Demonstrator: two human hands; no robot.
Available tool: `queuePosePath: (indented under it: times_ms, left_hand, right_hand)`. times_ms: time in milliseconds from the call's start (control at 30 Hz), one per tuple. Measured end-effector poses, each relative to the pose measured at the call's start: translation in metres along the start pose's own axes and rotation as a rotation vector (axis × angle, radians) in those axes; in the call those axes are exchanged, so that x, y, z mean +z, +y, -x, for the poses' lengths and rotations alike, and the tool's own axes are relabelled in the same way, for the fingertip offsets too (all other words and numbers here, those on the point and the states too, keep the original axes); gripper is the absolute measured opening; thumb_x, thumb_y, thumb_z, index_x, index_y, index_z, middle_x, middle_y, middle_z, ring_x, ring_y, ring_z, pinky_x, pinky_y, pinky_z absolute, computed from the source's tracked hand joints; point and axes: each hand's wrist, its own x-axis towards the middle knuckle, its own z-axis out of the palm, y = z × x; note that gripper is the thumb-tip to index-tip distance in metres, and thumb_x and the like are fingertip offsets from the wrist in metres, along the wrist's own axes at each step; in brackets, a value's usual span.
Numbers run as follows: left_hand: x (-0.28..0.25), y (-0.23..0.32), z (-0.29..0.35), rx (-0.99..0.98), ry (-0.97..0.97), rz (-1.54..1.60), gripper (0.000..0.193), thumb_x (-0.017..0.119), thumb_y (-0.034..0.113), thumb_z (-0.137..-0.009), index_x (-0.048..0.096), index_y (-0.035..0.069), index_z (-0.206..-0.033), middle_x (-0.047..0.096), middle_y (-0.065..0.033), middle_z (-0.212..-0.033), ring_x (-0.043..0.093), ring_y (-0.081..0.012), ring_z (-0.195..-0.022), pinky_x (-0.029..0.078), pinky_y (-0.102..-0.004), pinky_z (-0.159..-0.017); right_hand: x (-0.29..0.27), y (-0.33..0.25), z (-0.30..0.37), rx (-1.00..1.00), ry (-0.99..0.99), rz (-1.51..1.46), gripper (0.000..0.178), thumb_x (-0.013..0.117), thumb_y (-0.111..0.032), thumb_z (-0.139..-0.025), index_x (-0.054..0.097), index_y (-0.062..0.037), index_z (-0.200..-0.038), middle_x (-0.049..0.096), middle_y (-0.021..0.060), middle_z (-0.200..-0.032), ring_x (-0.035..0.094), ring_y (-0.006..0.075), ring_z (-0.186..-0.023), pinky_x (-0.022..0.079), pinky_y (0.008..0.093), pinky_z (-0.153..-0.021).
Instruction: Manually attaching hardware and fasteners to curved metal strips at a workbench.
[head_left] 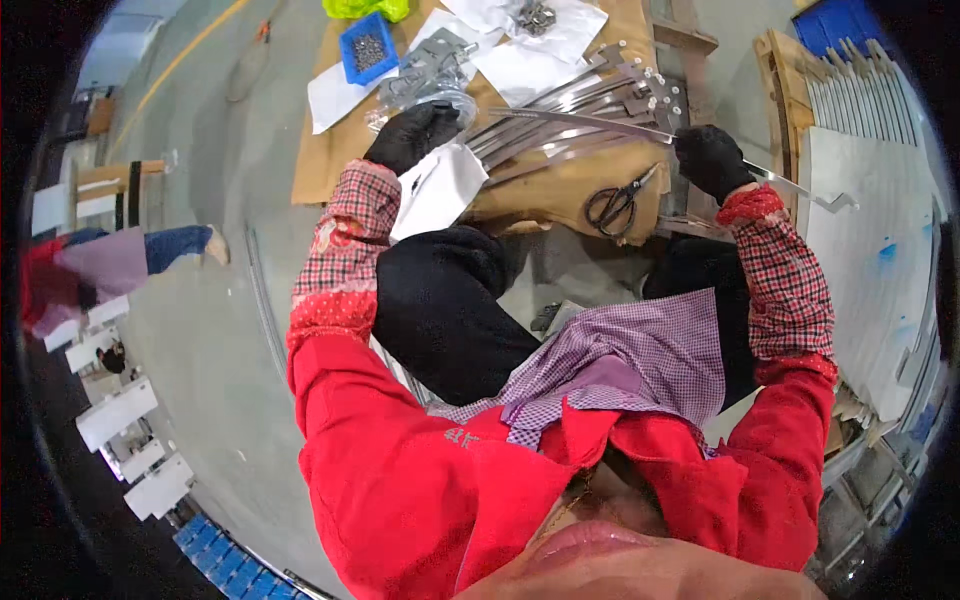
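My right hand [712,162], in a black glove, is closed around a long thin metal strip [600,122]. The strip runs across the tabletop, and its bent end sticks out to the right past my wrist. My left hand [415,137], also black-gloved, is at a clear plastic bag [455,102] with its fingers curled; what they hold is hidden. Beneath that wrist lies a white paper sheet [437,192]. A pile of similar metal strips [560,135] with small white round pieces at their ends lies between my hands. Black-handled scissors [618,205] rest near the front edge.
A blue bin [368,50] of small metal parts stands on the brown-covered table [318,165], near a green bag [365,8]. More small parts [535,18] lie on white paper. At right are stacked metal panels [865,270]. Another person [110,265] is at far left.
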Motion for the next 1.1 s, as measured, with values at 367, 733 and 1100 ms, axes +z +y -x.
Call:
queuePosePath:
  times_ms: [367,733,1100]
  left_hand:
    - [-0.057,0.146,-0.01,-0.368,0.279,1.57,0.027,0.052,0.024,-0.091,0.056,-0.002,-0.101,0.061,-0.0129,-0.091,0.06,-0.0227,-0.08,0.049,-0.0287,-0.068]
    - [-0.048,0.166,-0.002,-0.204,0.483,0.769,0.037,0.058,-0.004,-0.077,0.055,0.003,-0.114,0.063,-0.0085,-0.096,0.06,-0.0187,-0.081,0.047,-0.0276,-0.073]
    - [-0.047,0.189,-0.012,-0.215,0.633,0.931,0.027,0.053,0.028,-0.09,0.061,0.003,-0.082,0.056,-0.0035,-0.066,0.046,-0.0095,-0.051,0.036,-0.0201,-0.046]
  right_hand:
    - [-0.067,-0.014,0.001,0.136,0.198,-0.073,0.011,0.057,-0.014,-0.064,0.06,-0.0075,-0.073,0.061,0.0119,-0.07,0.056,0.0342,-0.061,0.046,0.0394,-0.056]
    - [-0.076,-0.009,0.011,0.12,0.225,-0.09,0.009,0.054,-0.011,-0.071,0.061,-0.0067,-0.075,0.062,0.0122,-0.07,0.055,0.0335,-0.058,0.044,0.0395,-0.056]
    - [-0.074,-0.017,0.005,0.153,0.157,-0.009,0.013,0.056,-0.011,-0.071,0.064,-0.0065,-0.08,0.063,0.012,-0.073,0.058,0.0337,-0.062,0.045,0.0394,-0.057]
